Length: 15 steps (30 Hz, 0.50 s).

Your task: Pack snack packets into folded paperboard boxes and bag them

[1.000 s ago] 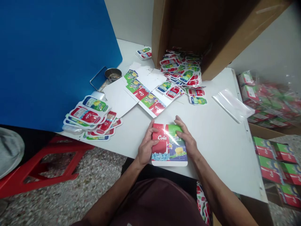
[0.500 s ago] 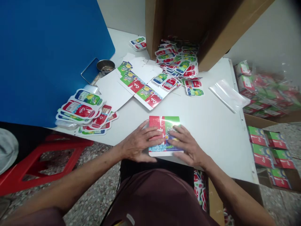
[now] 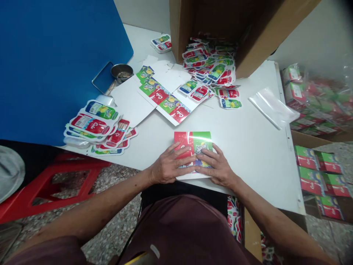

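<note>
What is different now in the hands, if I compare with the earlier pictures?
The left hand and right hand have moved inward from the side edges of the Cola-Sprite cardboard; they now lie across its lower half, nearly meeting in the middle. The bottle-shaped packs and clear plastic bag stayed where they were.

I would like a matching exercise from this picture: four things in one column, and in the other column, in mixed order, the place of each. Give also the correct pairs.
Things:
1. left hand
2. clear plastic bag
3. right hand
4. red stool

Places:
A. on the speckled floor, at the picture's left
B. over the Sprite half of the printed card
C. mostly over the red Cola half of the printed card
D. on the white table, toward its right edge

Pairs: 1-C, 2-D, 3-B, 4-A
</note>
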### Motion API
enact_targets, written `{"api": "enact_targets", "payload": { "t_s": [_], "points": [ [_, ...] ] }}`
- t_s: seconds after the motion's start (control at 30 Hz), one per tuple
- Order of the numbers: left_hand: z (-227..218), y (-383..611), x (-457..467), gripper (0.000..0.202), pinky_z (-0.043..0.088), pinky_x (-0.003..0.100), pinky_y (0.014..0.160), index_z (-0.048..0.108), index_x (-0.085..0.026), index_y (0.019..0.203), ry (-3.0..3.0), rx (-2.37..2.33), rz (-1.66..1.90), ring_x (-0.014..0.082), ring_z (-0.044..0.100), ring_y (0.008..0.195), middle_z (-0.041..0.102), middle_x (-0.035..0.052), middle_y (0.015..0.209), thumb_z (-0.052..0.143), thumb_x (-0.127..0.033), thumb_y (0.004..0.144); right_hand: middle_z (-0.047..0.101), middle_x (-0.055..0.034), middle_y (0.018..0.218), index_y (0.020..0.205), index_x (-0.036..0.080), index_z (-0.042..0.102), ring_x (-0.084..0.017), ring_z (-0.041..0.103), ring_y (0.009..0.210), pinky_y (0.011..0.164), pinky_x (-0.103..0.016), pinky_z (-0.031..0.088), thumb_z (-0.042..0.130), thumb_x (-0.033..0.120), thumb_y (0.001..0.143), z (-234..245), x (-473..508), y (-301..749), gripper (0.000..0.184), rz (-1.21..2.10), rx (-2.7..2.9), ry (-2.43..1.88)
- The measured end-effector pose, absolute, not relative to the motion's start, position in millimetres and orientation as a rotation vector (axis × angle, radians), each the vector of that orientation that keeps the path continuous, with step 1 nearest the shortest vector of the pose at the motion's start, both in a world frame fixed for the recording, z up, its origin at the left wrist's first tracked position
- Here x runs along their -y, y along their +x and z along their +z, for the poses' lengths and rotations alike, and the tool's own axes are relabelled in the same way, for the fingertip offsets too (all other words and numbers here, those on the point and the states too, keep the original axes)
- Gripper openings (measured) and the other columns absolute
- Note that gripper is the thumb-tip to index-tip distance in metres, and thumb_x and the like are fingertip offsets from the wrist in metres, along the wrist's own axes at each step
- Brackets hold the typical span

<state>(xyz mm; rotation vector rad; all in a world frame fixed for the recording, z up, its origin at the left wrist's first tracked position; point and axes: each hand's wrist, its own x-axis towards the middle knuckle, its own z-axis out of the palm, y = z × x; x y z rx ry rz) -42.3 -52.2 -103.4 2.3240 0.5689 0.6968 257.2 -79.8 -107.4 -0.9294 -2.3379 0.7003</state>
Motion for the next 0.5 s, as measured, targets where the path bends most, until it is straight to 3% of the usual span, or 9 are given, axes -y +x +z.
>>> {"api": "enact_targets", "payload": {
  "t_s": [0.07, 0.13, 0.27, 0.4, 0.5],
  "points": [
    [-105, -41, 53, 0.046, 0.011, 0.067, 0.128, 0.070, -0.049, 0.128, 2.333, -0.565, 0.672, 0.0323, 0.048, 0.149, 0.070, -0.0018, 0.140, 0.069, -0.027, 0.087, 0.069, 0.0077, 0.139, 0.118, 0.049, 0.075, -0.028, 0.052, 0.144, 0.130, -0.063, 0.016, 0.072, 0.066, 0.086, -101, 78, 260, 0.036, 0.767, 2.407, -0.992],
    [-104, -38, 55, 0.048, 0.011, 0.070, 0.127, 0.070, -0.051, 0.126, 2.320, -0.568, 0.666, 0.0323, 0.051, 0.146, 0.073, -0.0029, 0.135, 0.070, -0.022, 0.087, 0.069, 0.0065, 0.139, 0.117, 0.046, 0.076, -0.030, 0.052, 0.144, 0.129, -0.063, 0.018, 0.077, 0.070, 0.079, -95, 78, 261, 0.045, 0.787, 2.422, -1.035],
    [-100, -35, 58, 0.039, 0.014, 0.071, 0.126, 0.072, -0.050, 0.121, 2.232, -0.617, 0.750, 0.0301, 0.059, 0.139, 0.077, -0.0032, 0.127, 0.069, -0.024, 0.092, 0.071, 0.0058, 0.136, 0.117, 0.045, 0.076, -0.027, 0.056, 0.141, 0.128, -0.062, 0.024, 0.074, 0.050, 0.090, -93, 82, 257, 0.027, 0.706, 2.345, -1.060],
    [-95, -40, 56, 0.037, 0.011, 0.070, 0.128, 0.071, -0.044, 0.126, 2.327, -0.579, 0.595, 0.0325, 0.053, 0.144, 0.073, -0.0006, 0.135, 0.072, -0.037, 0.090, 0.073, 0.0048, 0.132, 0.115, 0.043, 0.077, -0.028, 0.060, 0.138, 0.127, -0.064, 0.027, 0.072, 0.042, 0.093, -102, 86, 254, 0.023, 0.678, 2.317, -1.108],
    [-95, -43, 54, 0.043, 0.022, 0.063, 0.129, 0.069, -0.037, 0.133, 2.364, -0.649, 0.603, 0.0315, 0.053, 0.145, 0.070, 0.0022, 0.140, 0.074, -0.041, 0.090, 0.074, 0.0044, 0.132, 0.118, 0.044, 0.076, -0.028, 0.061, 0.136, 0.126, -0.065, 0.028, 0.073, 0.038, 0.093, -106, 85, 256, 0.026, 0.646, 2.289, -1.051]
  ]
}}
